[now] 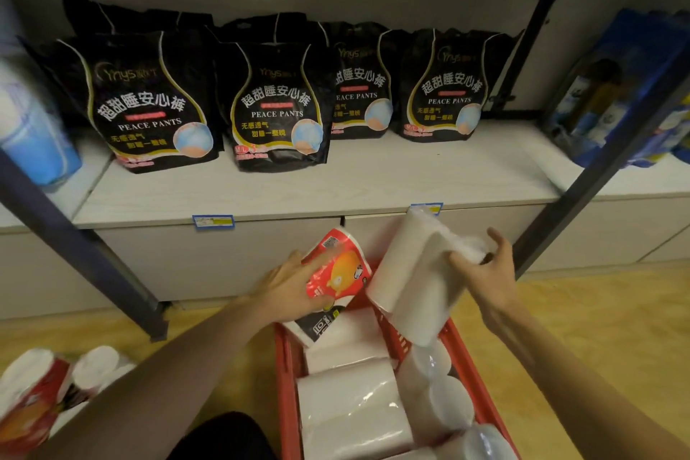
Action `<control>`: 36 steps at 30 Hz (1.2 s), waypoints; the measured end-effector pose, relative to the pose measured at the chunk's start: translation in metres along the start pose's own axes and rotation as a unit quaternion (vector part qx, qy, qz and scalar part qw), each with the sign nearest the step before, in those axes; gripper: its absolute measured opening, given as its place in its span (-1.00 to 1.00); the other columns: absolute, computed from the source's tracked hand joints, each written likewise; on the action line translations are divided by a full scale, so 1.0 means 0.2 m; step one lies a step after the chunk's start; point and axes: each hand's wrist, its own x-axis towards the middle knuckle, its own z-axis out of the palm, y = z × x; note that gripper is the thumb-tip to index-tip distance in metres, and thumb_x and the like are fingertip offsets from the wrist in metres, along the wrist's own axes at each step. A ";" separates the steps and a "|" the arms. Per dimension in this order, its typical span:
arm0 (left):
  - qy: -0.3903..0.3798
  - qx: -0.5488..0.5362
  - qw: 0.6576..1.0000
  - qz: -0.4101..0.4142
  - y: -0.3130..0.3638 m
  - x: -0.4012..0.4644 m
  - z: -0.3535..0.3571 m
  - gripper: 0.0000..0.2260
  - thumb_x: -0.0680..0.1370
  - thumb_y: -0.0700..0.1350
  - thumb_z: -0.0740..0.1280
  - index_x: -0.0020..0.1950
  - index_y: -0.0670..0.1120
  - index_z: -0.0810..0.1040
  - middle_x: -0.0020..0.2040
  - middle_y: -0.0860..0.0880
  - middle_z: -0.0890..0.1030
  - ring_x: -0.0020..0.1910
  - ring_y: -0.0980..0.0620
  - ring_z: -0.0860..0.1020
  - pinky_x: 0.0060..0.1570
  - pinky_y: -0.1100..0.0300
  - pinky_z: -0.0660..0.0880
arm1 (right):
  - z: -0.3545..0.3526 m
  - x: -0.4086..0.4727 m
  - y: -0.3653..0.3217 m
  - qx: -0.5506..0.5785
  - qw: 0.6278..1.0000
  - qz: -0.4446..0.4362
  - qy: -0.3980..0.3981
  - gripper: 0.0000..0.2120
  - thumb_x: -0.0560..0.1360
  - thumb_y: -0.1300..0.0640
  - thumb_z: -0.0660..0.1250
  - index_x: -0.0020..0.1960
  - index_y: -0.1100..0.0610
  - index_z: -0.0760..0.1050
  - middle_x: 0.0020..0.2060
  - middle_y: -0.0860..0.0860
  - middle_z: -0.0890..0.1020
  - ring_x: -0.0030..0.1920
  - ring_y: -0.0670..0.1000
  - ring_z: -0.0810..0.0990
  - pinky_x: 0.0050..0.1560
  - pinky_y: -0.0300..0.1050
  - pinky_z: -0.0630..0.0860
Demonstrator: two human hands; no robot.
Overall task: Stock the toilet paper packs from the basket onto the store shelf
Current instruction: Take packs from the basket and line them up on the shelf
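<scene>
The packs (354,411) are wrapped in clear glossy film over white paper rolls. The basket (463,351) is red plastic with a ribbed wall. The shelf (336,183) looks like pale matt wood-grain board, its posts (597,175) dark matt metal. The black bags (278,105) are glossy plastic. The floor (597,310) is yellowish wood-look.
</scene>
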 end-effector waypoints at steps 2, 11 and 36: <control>0.019 -0.081 0.996 -0.021 0.00 0.01 -0.02 0.00 0.33 0.21 0.48 0.39 0.50 -0.29 0.31 -0.07 0.43 0.12 -0.09 0.56 0.09 -0.07 0.55 | -0.01 0.03 -0.04 0.031 0.999 0.012 0.023 -0.32 0.42 0.16 0.49 0.44 0.10 0.25 0.04 0.00 0.47 -0.12 -0.16 0.50 -0.15 -0.24 0.46; -0.015 -0.212 0.971 -0.111 0.09 0.06 -0.06 0.00 0.32 0.09 0.56 0.57 0.06 -0.01 0.37 -0.05 0.45 0.18 -0.03 0.54 0.19 0.04 0.50 | 0.01 0.15 -0.21 -0.009 0.998 -0.022 -0.053 -0.52 0.45 0.00 0.43 0.29 0.06 0.36 0.05 0.03 0.53 -0.05 -0.02 0.57 -0.22 -0.18 0.51; -0.090 -0.234 0.966 -0.057 1.02 -0.29 -1.86 -0.75 0.36 0.02 0.54 0.00 0.10 0.63 -0.06 0.13 0.68 -0.03 0.24 0.60 0.16 0.22 0.49 | -0.08 -0.24 -2.39 -0.110 0.930 -0.342 -0.081 -0.40 0.19 -0.07 0.45 0.16 0.05 0.35 -0.03 -0.21 0.51 -0.05 -0.10 0.54 -0.06 -0.01 0.57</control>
